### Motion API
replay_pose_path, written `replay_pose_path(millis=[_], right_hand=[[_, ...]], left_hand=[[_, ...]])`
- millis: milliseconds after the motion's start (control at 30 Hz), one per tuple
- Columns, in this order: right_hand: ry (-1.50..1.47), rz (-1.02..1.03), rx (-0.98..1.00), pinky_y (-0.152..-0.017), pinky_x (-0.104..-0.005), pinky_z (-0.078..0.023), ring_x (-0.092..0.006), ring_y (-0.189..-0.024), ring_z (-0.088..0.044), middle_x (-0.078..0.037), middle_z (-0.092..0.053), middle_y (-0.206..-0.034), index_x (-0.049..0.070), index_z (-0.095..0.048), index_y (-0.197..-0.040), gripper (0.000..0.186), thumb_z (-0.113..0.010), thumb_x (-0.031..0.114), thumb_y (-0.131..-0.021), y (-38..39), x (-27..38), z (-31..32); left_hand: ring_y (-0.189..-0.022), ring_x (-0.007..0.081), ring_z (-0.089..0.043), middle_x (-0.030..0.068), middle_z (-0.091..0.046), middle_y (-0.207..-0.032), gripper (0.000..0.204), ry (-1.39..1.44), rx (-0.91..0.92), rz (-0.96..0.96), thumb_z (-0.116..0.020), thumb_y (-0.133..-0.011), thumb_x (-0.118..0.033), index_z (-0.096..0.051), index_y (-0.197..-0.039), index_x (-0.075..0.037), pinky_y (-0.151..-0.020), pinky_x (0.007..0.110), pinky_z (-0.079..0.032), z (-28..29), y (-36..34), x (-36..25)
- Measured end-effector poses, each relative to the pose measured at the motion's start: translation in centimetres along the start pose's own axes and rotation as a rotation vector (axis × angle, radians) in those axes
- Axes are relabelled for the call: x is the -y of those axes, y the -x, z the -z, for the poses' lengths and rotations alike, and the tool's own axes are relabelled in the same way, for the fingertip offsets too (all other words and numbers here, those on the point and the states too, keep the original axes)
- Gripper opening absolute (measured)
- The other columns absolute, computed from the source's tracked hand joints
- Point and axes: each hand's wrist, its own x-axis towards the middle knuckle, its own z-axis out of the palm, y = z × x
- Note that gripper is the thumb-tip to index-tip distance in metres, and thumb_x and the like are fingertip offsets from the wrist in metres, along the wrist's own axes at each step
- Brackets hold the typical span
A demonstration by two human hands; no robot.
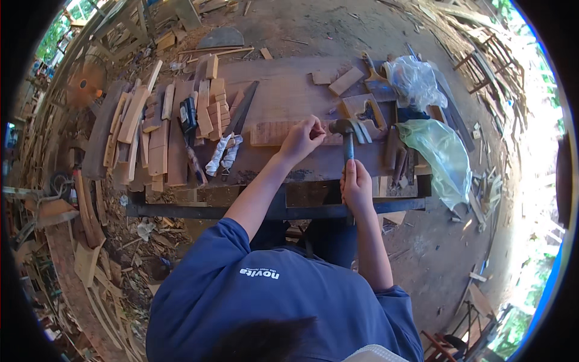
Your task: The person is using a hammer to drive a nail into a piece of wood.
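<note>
A long reddish wooden block (pixel 265 134) lies flat across the front of the workbench, with a row of faint marks on it. Over its right half my left hand (pixel 301 143) is closed in a pinch, thumb and forefinger pressed together; what is between the fingertips is too small to make out. My right hand (pixel 357 186) is wrapped round the handle of a claw hammer (pixel 348 143). The hammer head is just right of my left fingertips, its face toward them and its claw pointing right.
Wood pieces (pixel 158 148), a black-handled tool (pixel 188 116) and handsaws with white-wrapped handles (pixel 230 151) crowd the bench's left. A brush (pixel 379 83), a holed wooden piece (pixel 367 110), a clear bag (pixel 416 81) and a greenish bag (pixel 439 158) are on the right. Scraps litter the ground.
</note>
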Motion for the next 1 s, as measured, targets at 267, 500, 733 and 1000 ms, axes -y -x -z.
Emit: replay_pose_path(millis=[267, 500, 733, 1000], right_hand=[[0.362, -0.010, -0.014, -0.056, -0.0363, -0.042, -0.0194, -0.057, -0.053, -0.013, -0.052, -0.063, -0.001, -0.052, -0.084, 0.040, -0.044, 0.033, -0.104, -1.1, 2.2, -1.0], [0.323, -0.068, -0.031, -0.052, -0.0350, -0.041, -0.0161, -0.055, -0.048, -0.008, -0.049, -0.060, -0.001, -0.052, -0.084, 0.041, -0.043, 0.033, -0.105, -1.1, 0.7, -1.8], [0.250, 0.072, -0.038, -0.034, -0.0241, -0.034, -0.0070, -0.039, -0.041, 0.001, -0.044, -0.057, 0.006, -0.049, -0.086, 0.041, -0.040, 0.042, -0.105, -0.8, 2.8, -1.9], [0.439, 0.045, -0.042, -0.037, -0.0252, -0.035, -0.0080, -0.040, -0.041, 0.001, -0.043, -0.057, 0.005, -0.050, -0.087, 0.043, -0.039, 0.042, -0.105, -1.2, 0.4, -1.9]], left_hand=[[-0.083, 0.0214, -0.070, 0.0113, -0.066, -0.084, 0.026, 0.043, -0.002, 0.014, -0.071, -0.082, 0.000, -0.047, -0.091, -0.003, -0.073, 0.032, -0.053, 0.5, 0.0, 1.1], [-0.084, 0.0265, -0.070, 0.0138, -0.065, -0.084, 0.027, -0.052, -0.005, -0.036, -0.071, -0.083, -0.001, -0.046, -0.091, -0.003, -0.073, 0.034, -0.053, 0.5, 0.1, 0.7], [-0.084, 0.0293, -0.069, 0.0148, -0.064, -0.082, 0.028, 0.019, -0.030, -0.012, -0.071, -0.083, -0.002, -0.045, -0.091, -0.004, -0.073, 0.036, -0.053, 0.6, 0.2, 1.1], [-0.083, 0.0307, -0.068, 0.0147, -0.064, -0.082, 0.028, 0.012, -0.039, 0.005, -0.074, -0.081, -0.004, -0.048, -0.090, -0.004, -0.072, 0.037, -0.052, 0.6, 0.2, 1.2]])
